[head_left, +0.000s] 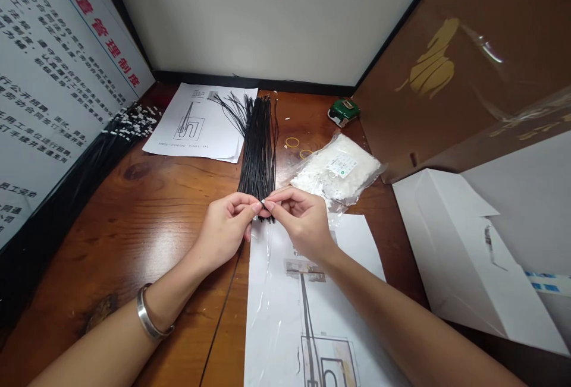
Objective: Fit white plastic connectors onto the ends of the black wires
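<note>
Just where the two hands meet, a tiny white piece [263,201] sits at the fingertips, above the near end of a bundle of black wires [259,149]. It is too small and too covered to show which way it points. A thin black wire [223,310] comes out below the left hand [229,220] and runs toward the person, its long axis slanting down to the left — nearly straight, dark and slender, out past the bottom edge. Whether it joins the white piece is hidden by the fingers.

Both grips are narrow: the left thumb and forefinger pinch a dark wire end, and the right hand [306,214] pinches the white piece from the other side, fingertips touching or nearly so.

The bundle lies lengthwise away from the person, its far ends fanning left over a printed sheet [167,122]. Right of it are yellow rubber bands [292,142], a clear bag [341,164] of white bits, labelled, and a green tape measure [343,112]. Beneath the right forearm spreads a second drawing [272,327] — at far left, more black wires [57,203] with white ends lean along a lettered board [49,72]. A silver bracelet [147,315] circles the left wrist.
</note>
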Demonstrator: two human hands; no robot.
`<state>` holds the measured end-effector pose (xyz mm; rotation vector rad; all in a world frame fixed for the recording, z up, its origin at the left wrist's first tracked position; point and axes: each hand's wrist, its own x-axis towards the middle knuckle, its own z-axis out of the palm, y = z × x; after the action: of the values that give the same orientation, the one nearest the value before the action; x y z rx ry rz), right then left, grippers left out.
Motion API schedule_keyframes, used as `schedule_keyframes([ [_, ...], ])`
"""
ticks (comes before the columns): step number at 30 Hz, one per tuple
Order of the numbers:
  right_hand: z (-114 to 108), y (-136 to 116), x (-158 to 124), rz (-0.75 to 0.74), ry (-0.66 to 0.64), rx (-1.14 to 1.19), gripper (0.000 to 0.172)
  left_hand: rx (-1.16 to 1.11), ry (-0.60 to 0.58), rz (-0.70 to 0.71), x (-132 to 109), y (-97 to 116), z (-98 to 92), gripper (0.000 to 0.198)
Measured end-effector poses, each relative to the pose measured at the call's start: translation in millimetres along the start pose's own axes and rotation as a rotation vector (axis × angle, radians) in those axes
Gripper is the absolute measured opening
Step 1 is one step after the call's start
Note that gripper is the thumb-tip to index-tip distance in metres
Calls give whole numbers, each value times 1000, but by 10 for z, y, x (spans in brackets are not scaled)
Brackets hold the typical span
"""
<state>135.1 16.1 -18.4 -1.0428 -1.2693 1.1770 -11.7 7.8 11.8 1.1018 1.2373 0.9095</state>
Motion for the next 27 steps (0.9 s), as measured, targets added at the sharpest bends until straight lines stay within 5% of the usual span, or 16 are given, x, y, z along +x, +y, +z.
schedule_keyframes([
  [16,16,-19,-10,-22,36,5,8,-5,62,26,-12,8,28,14],
  [27,18,-27,-25,-26,15,-11,7,-18,-15,62,-5,-36,-5,16],
])
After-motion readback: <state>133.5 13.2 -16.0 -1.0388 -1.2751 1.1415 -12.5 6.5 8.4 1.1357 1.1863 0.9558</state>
